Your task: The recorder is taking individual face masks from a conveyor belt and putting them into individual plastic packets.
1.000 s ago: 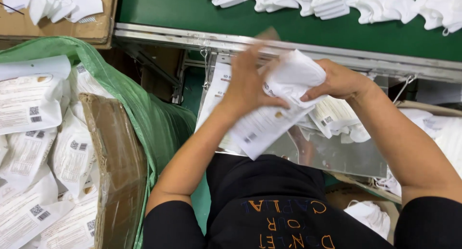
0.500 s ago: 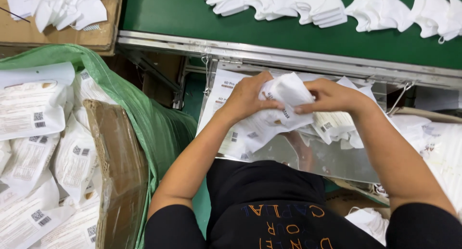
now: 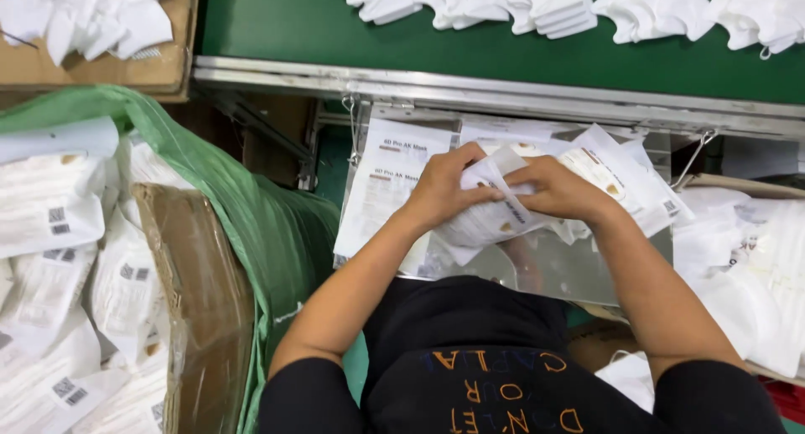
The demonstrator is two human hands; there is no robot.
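Both hands, left hand (image 3: pixel 444 191) and right hand (image 3: pixel 560 191), clench one white mask pouch (image 3: pixel 490 216), forearms angled inward; left of them, a green-lined carton (image 3: pixel 201 291) holds packed pouches (image 3: pixel 50 224).

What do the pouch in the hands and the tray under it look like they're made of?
The pouch, held between the left hand and right hand, looks like thin white plastic film: it creases softly and has a slight sheen. The tray seems to be clear rigid plastic or acrylic: glossy, see-through, with reflections. Its side chain looks like metal.
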